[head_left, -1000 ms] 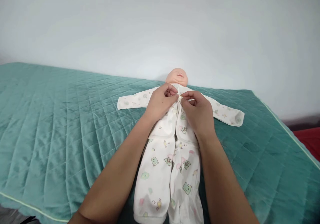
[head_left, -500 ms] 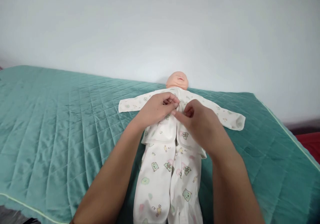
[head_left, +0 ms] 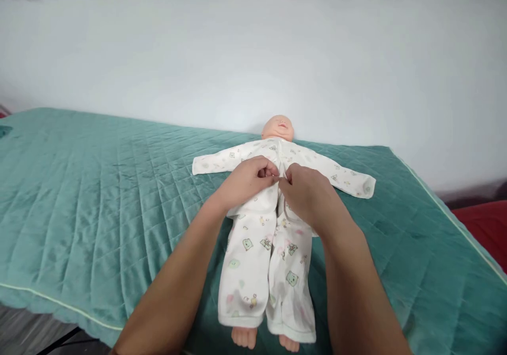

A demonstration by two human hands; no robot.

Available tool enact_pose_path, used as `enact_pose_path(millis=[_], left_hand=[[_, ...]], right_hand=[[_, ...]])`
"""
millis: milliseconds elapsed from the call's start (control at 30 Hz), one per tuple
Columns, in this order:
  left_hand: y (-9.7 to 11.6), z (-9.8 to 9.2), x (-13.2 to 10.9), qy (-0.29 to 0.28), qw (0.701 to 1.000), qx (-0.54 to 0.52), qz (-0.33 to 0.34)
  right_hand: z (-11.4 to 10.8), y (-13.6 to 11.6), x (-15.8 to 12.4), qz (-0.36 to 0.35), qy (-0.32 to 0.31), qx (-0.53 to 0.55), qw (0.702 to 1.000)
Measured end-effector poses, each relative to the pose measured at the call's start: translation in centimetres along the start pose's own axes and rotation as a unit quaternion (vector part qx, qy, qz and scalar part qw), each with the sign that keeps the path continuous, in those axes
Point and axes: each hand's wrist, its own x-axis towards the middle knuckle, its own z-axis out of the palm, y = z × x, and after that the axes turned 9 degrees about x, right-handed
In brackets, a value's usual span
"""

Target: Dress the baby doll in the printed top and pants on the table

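A baby doll (head_left: 278, 128) lies on its back, head toward the wall, arms spread out. It wears a white printed jacket (head_left: 317, 159) with a front opening down the middle, and matching white trousers (head_left: 245, 265). My left hand (head_left: 255, 178) pinches one front edge of the jacket at the chest. Just beside it, my right hand (head_left: 303, 188) pinches the other front edge, the fingertips of both hands nearly touching. The fastening between the fingers is hidden. Two bare doll feet (head_left: 244, 337) stick out of the trouser legs.
A green quilted cover (head_left: 99, 202) with a pale piped edge lies under the doll. Behind it rises a white wall (head_left: 198, 54) with a dark band on top. Something red (head_left: 483, 228) stands beyond the right edge. Grey floor (head_left: 24, 326) shows at lower left.
Both hands have moved slightly down the jacket front, and the right fingers have closed in on the left ones. The camera view has shifted, so the doll's feet now show.
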Motion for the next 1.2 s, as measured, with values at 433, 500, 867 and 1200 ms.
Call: enact_pose_path(millis=[433, 500, 867, 1200], left_hand=[[-0.4, 1.6, -0.5, 0.056, 0.983, -0.175, 0.012], [-0.4, 1.8, -0.6, 0.054, 0.976, -0.213, 0.009], [-0.8, 1.6, -0.3, 0.023, 0.965, -0.262, -0.019], [-0.9, 2.0, -0.1, 0.048, 0.968, -0.244, -0.032]], right_hand=[[2.1, 2.8, 0.5, -0.035, 0.062, 0.399, 0.914], [2.4, 2.6, 0.6, -0.034, 0.067, 0.450, 0.890], [2.9, 3.1, 0.8, -0.047, 0.036, 0.418, 0.907], [2.8, 3.5, 1.0, -0.048, 0.025, 0.447, 0.893]])
